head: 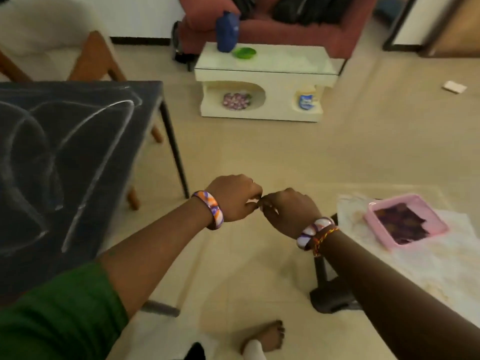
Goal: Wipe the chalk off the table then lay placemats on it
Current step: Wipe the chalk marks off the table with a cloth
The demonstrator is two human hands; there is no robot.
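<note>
Both hands meet over the floor, left hand and right hand curled, fingertips touching (anything pinched between them is too blurred to tell). The chalk-marked bench stands left.

Both fists meet knuckle to knuckle, and whatever sits between the left hand and right hand is too small and blurred to make out. Left of them, the chalked table runs off the frame's edge. Right of them, the pink tray holds something dark, unreadable.
</note>
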